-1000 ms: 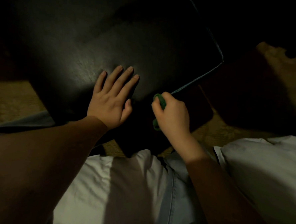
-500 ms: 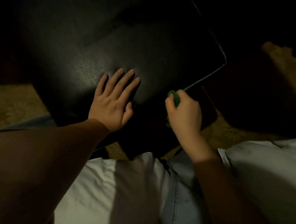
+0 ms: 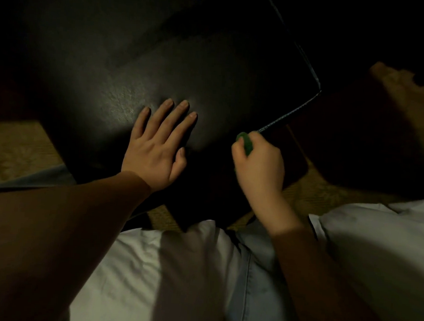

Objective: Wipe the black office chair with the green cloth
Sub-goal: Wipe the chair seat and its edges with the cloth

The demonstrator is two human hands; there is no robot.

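Note:
The black office chair's leather seat (image 3: 177, 66) fills the upper middle of the dim view, with a pale stitched seam along its right front edge. My left hand (image 3: 157, 147) lies flat on the seat near its front edge, fingers straight and spread. My right hand (image 3: 260, 165) is curled round the green cloth (image 3: 245, 142) and holds it against the seat's front right edge, just below the seam. Only a small green fold of the cloth shows above my fingers.
Patterned tan carpet (image 3: 13, 150) shows to the left and right of the chair. My legs in pale trousers (image 3: 174, 269) are directly below the seat. Everything beyond the seat is in deep shadow.
My right hand with the cloth has slid rightward along the seat's front edge toward the seam. My left hand has stayed flat on the seat.

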